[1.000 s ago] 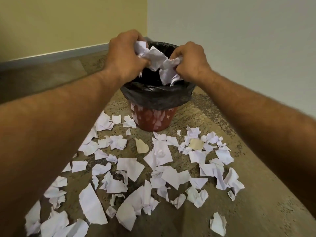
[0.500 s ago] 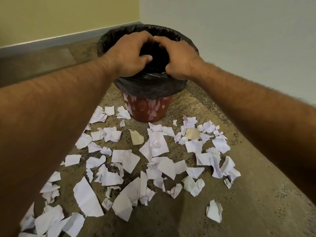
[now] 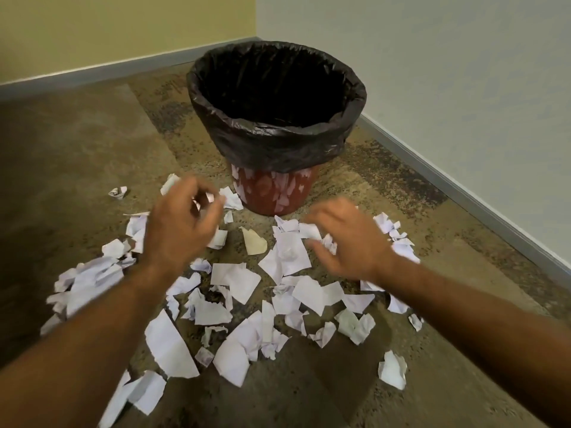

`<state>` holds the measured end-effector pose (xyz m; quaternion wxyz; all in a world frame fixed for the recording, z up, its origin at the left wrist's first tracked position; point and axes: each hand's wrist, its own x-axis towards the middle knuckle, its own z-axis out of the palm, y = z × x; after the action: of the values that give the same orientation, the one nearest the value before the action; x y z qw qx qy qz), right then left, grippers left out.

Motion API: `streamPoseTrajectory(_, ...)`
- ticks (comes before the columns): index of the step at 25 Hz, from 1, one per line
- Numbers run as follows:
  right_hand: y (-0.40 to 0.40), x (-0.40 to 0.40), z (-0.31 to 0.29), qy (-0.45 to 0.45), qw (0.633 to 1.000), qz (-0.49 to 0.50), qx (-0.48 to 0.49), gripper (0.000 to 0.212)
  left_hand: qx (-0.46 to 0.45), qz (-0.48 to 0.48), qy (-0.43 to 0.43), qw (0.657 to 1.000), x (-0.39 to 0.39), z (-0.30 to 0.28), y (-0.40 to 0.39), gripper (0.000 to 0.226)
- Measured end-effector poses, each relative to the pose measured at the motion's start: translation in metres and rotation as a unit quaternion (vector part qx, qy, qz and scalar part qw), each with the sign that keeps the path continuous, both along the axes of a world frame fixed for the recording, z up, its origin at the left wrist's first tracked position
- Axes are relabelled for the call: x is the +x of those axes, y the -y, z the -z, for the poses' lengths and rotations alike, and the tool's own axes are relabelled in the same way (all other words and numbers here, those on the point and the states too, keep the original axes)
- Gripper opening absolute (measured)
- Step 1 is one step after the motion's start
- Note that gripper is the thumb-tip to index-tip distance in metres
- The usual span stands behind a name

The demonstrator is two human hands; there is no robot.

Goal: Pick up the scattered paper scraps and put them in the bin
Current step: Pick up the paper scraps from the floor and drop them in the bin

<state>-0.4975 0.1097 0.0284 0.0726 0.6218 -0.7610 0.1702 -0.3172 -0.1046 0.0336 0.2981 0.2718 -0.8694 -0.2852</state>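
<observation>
I see torn white paper scraps (image 3: pixel 234 276), some crumpled, lying all over the near floor. My left hand (image 3: pixel 180 227) and right hand (image 3: pixel 349 242) hover empty, fingers loose. The red bin (image 3: pixel 278 193) stands far.

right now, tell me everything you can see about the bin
The bin is a round red bucket that looks like plastic, wider at the top than at the base, with pale blotchy marks on its side. A black bin bag lines it and folds down over the rim, covering the upper half of the outside. It stands upright on the brown mottled floor in the corner where two walls meet. The inside is dark, so its contents cannot be seen. Paper scraps lie in front of its base; neither hand touches it.
</observation>
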Motion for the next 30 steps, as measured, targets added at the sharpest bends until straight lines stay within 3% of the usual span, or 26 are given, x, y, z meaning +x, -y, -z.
streamPoseTrajectory(2, -0.016, 0.02, 0.027, 0.064, 0.972, 0.016, 0.224, 0.07, 0.068, 0.056, 0.18, 0.98, 0.026, 0.028, -0.023, 0.03)
streamPoseTrajectory(4, -0.025, 0.034, 0.054, 0.064, 0.921, 0.02, 0.384, 0.096, 0.084, 0.138, 0.373, 0.914, 0.045, 0.054, -0.05, 0.062)
streamPoseTrajectory(7, -0.028, 0.045, 0.082, 0.059, 0.887, 0.018, 0.457, 0.12, 0.059, 0.208, 0.519, 0.827, 0.059, 0.084, -0.092, 0.103)
streamPoseTrajectory(9, -0.028, 0.048, 0.092, 0.055, 0.882, 0.019, 0.468, 0.123, 0.054, 0.2, 0.539, 0.816, 0.059, 0.097, -0.11, 0.108)
streamPoseTrajectory(13, -0.029, 0.051, 0.098, 0.065, 0.888, 0.037, 0.454, 0.092, 0.081, 0.152, 0.486, 0.857, 0.06, 0.11, -0.115, 0.071)
streamPoseTrajectory(17, -0.031, 0.047, 0.103, 0.1, 0.932, 0.04, 0.346, 0.045, 0.127, 0.07, 0.38, 0.914, 0.064, 0.11, -0.107, 0.025)
streamPoseTrajectory(23, -0.036, 0.024, 0.071, 0.233, 0.952, 0.11, 0.164, 0.025, 0.187, 0.004, 0.227, 0.956, 0.056, 0.083, -0.088, 0.017)
streamPoseTrajectory(25, -0.037, 0.012, 0.041, 0.303, 0.936, 0.16, 0.082, 0.022, 0.209, 0.0, 0.151, 0.966, 0.046, 0.055, -0.073, 0.023)
streamPoseTrajectory(27, -0.033, 0.001, -0.002, 0.397, 0.896, 0.199, 0.002, 0.022, 0.205, -0.007, 0.082, 0.975, 0.03, 0.014, -0.055, 0.025)
streamPoseTrajectory(30, -0.019, -0.015, -0.078, 0.422, 0.882, 0.181, -0.102, 0.023, 0.141, -0.013, -0.028, 0.989, -0.002, -0.061, -0.029, 0.025)
